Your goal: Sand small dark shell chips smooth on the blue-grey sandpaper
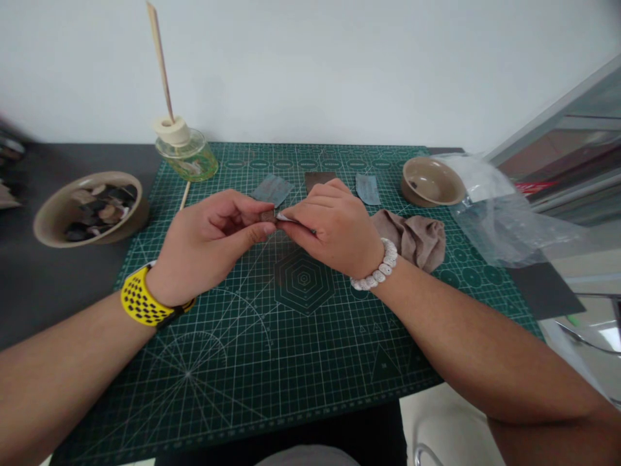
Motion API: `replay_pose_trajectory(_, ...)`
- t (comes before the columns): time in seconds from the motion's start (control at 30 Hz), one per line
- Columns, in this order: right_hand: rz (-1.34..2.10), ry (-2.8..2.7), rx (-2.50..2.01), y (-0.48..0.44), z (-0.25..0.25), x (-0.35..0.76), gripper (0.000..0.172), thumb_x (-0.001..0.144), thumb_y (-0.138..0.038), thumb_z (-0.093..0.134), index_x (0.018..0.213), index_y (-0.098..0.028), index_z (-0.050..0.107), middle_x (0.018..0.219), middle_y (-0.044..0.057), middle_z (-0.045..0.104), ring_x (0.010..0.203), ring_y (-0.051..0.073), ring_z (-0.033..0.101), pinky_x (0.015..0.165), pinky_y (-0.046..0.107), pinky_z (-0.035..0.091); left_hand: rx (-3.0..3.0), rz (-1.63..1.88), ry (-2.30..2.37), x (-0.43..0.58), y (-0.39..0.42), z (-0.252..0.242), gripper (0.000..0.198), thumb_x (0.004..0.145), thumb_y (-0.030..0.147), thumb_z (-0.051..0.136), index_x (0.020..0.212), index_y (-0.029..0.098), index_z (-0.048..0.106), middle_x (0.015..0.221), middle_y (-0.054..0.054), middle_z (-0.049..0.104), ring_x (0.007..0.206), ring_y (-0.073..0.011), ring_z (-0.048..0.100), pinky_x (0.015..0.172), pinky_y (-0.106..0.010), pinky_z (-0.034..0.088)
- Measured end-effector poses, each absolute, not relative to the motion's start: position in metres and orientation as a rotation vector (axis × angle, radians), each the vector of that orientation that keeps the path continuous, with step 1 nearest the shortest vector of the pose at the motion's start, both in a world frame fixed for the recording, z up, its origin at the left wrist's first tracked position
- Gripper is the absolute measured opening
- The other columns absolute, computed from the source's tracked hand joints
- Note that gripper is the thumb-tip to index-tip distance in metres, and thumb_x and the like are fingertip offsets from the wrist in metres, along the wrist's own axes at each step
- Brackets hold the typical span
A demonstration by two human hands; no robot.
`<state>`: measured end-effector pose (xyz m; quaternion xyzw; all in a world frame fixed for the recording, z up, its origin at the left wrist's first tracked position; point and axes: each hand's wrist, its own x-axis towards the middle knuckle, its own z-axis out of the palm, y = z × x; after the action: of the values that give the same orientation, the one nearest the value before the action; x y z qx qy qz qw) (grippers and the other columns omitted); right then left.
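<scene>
The cutting mat (310, 369) lies on the table (29, 285). Left of it stands a bowl (130, 225) with small pieces (99, 210) in it; on the mat's far left corner, a diffuser bottle (191, 162) holds a reed (162, 71). Three sandpaper pieces (272, 189) lie across the far middle, beyond the left hand (208, 239) and right hand (334, 223). On the far right sits a second bowl (436, 182), a cloth (417, 236) nearer, a plastic bag (514, 213) to its right.

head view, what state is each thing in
left hand, pinching brown piece
brown piece, held
right hand, pinching thin pale item
left bowl, upright, holding pieces
right bowl, upright, dark speck inside
bottle, upright, stick in neck
three sheets, lying loose
cloth, crumpled
plastic bag, crumpled
cutting mat, flat
</scene>
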<state>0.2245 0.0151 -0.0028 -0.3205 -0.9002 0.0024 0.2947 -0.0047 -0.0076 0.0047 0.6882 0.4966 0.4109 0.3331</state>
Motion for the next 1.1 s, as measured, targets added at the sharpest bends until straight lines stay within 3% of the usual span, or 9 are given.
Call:
replay_pose_trajectory(0.17, 0.023, -2.400, -0.842, 0.0160, -0.0034, 0.2243, 0.035, 0.119, -0.032, 0.055, 0.117, -0.019, 0.088, 0.101, 0.007, 0.088, 0.098, 0.024, 0.070, 0.092, 0.040, 0.040, 1.765, 1.069, 1.253, -0.0051, -0.0062, 0.0042, 0.020, 0.085, 0.040, 0.090, 0.098, 0.026, 0.085, 0.094, -0.003, 0.085, 0.077, -0.0218, 0.079, 0.072, -0.034, 0.067)
replay_pose_trajectory(0.47, 0.020, -2.427, -0.851, 0.0154, -0.0001, 0.2248, 0.039, 0.118, -0.033, 0.055, 0.099, -0.019, 0.086, 0.096, 0.006, 0.087, 0.095, 0.023, 0.068, 0.091, 0.041, 0.038, 1.825, 1.055, 1.287, -0.0048, -0.0079, 0.0059, 0.020, 0.086, 0.038, 0.088, 0.101, 0.025, 0.086, 0.091, -0.002, 0.084, 0.074, -0.0193, 0.075, 0.067, -0.031, 0.062)
replay_pose_trajectory(0.7, 0.007, -2.388, -0.853, 0.0156, -0.0023, 0.2241, 0.035, 0.118, -0.031, 0.056, 0.111, -0.019, 0.088, 0.098, 0.006, 0.088, 0.094, 0.024, 0.068, 0.089, 0.041, 0.037, 1.797, 1.062, 1.281, -0.0046, -0.0079, 0.0053, 0.021, 0.085, 0.040, 0.088, 0.100, 0.025, 0.085, 0.094, -0.003, 0.085, 0.077, -0.0205, 0.078, 0.070, -0.032, 0.065)
replay_pose_trajectory(0.9, 0.000, -2.421, -0.819, 0.0166, -0.0015, 0.2252, 0.035, 0.118, -0.033, 0.056, 0.104, -0.020, 0.086, 0.100, 0.005, 0.088, 0.095, 0.023, 0.067, 0.090, 0.041, 0.037, 1.810, 1.058, 1.287, -0.0051, -0.0095, 0.0052, 0.023, 0.086, 0.045, 0.090, 0.099, 0.025, 0.084, 0.097, -0.004, 0.085, 0.079, -0.0215, 0.078, 0.073, -0.034, 0.066)
replay_pose_trajectory(1.1, 0.086, -2.351, -0.926, 0.0139, 0.0034, 0.2248, 0.033, 0.116, -0.036, 0.059, 0.102, -0.021, 0.085, 0.093, 0.004, 0.085, 0.090, 0.022, 0.067, 0.088, 0.038, 0.039, 1.870, 1.139, 1.300, -0.0061, -0.0090, 0.0056, 0.018, 0.089, 0.041, 0.088, 0.102, 0.029, 0.084, 0.085, 0.000, 0.078, 0.069, -0.0186, 0.072, 0.063, -0.034, 0.061)
